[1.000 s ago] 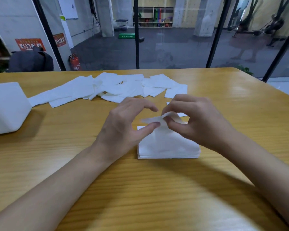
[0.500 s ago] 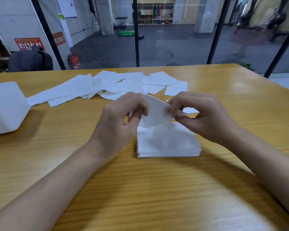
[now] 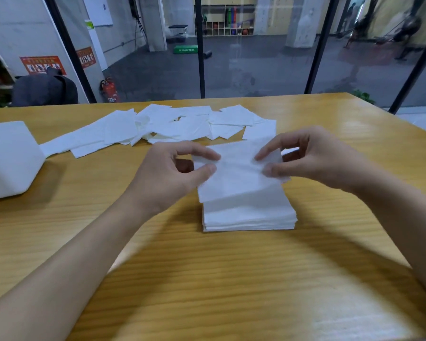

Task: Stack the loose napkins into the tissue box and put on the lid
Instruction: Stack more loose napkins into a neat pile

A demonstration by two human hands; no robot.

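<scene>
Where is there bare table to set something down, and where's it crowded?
Bare wood: the near strip before the napkin stack, the right edge past the right hand, and between the white box and left hand. Crowded: loose napkins across the far middle.

Both forearms are bare and reach in over the near edge of the table (image 3: pixel 231 279), one from the left and one from the right, converging toward its middle. The left hand (image 3: pixel 172 173) has its back to the camera, thumb and forefinger pinching the left edge of a napkin (image 3: pixel 236 173), the other fingers curled. The right hand (image 3: pixel 325 161) pinches the right edge likewise, its remaining fingers loosely curled. The hands are level and apart, with the sheet spread between them.
</scene>
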